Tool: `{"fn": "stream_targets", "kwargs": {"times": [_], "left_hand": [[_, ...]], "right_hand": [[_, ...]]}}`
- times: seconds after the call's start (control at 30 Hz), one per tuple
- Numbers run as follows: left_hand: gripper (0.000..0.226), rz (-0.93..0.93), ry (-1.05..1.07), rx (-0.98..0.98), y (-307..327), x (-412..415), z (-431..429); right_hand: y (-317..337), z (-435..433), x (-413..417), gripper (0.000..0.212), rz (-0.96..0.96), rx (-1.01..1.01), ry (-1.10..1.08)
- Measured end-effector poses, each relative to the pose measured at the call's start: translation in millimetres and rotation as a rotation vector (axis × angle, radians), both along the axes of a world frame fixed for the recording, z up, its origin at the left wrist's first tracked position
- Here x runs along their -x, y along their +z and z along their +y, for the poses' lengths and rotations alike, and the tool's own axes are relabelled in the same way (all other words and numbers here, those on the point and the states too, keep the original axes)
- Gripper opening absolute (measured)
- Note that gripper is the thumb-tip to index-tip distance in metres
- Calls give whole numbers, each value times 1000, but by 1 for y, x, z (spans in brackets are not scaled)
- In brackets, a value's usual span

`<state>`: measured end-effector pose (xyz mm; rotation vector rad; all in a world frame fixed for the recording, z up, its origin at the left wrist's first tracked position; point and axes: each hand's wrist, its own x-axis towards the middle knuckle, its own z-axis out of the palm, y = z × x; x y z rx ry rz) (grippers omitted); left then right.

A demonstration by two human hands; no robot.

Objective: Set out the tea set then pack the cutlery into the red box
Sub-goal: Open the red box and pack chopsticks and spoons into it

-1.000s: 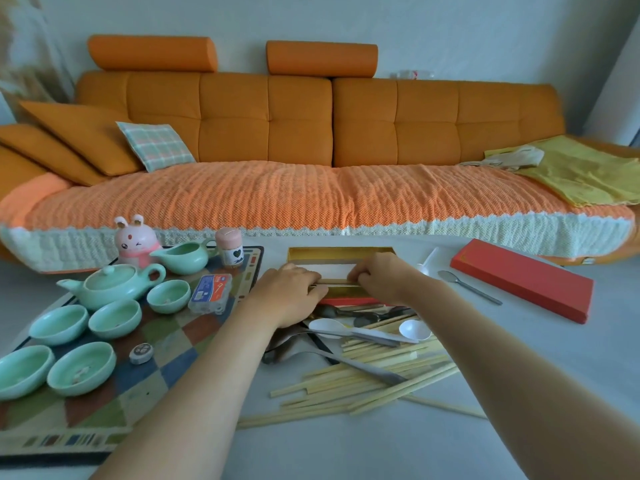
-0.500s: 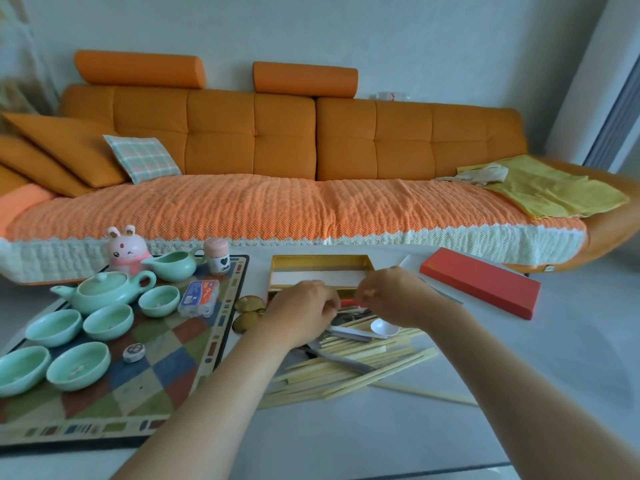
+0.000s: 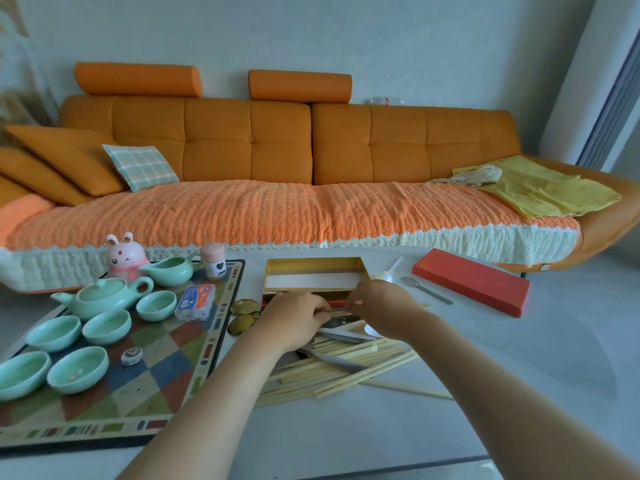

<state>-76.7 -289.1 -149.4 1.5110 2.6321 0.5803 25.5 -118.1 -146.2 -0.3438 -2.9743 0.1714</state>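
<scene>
The left hand (image 3: 294,320) and right hand (image 3: 381,306) meet at the near rim of the red box (image 3: 313,264). Fingers are curled, each hand pinching one end of a thin chopstick (image 3: 338,310). This two-end grip probably keeps it level and parallel to the box's long side. The open box lies at 12 o'clock of the hands, with its lid (image 3: 471,285) set aside at 2 o'clock. The cutlery pile (image 3: 346,370) lies within reach at 6 o'clock. The tea set (image 3: 104,296) stands arranged at 9 o'clock.
</scene>
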Motion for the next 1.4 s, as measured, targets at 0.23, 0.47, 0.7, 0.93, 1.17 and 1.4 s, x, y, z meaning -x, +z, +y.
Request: {"fn": "stream_targets", "kwargs": {"times": [0.23, 0.47, 0.7, 0.93, 1.17, 1.4], "left_hand": [[22, 30, 151, -173, 17, 24, -10], [21, -56, 303, -311, 22, 72, -36], [34, 271, 284, -234, -2, 85, -21], [44, 213, 108, -24, -22, 87, -4], [55, 183, 64, 156, -22, 87, -2], [52, 183, 81, 116, -25, 85, 1]], "right_hand": [[8, -4, 9, 22, 249, 240, 6], [2, 4, 31, 29, 348, 239, -10], [-5, 17, 65, 39, 312, 31, -133], [-5, 22, 87, 45, 115, -124, -205], [-3, 22, 93, 44, 105, 156, -169], [-3, 3, 81, 43, -144, 181, -36]]}}
